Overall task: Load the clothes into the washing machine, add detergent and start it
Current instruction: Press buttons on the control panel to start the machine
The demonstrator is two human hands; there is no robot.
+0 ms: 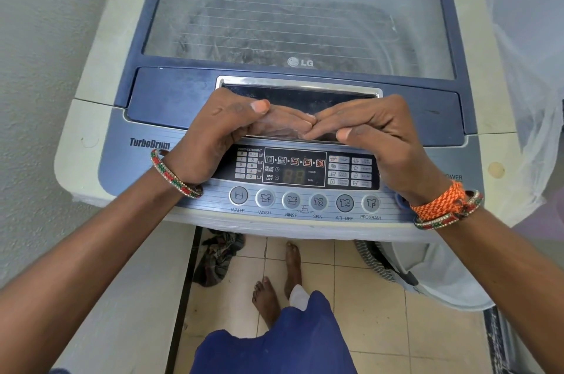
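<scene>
The top-loading washing machine (91, 141) fills the view, and its blue glass lid (171, 99) is down. Through the dusty glass (299, 22) the drum shows only dimly. My left hand (213, 132) and my right hand (378, 135) lie cupped over the lid's front edge just below the chrome handle recess (299, 85). Their fingertips meet in the middle and the fingers seem to hook the edge. The control panel (293, 169) sits under my wrists with its display dark. A row of round buttons (305, 201) runs below it.
A dark crumpled cloth (219, 257) lies on the tiled floor (366, 312) under the machine's front, beside my bare feet (274, 291). Striped fabric (374, 260) and a clear plastic cover (534, 99) hang at the right. A white wall (45, 68) stands close on the left.
</scene>
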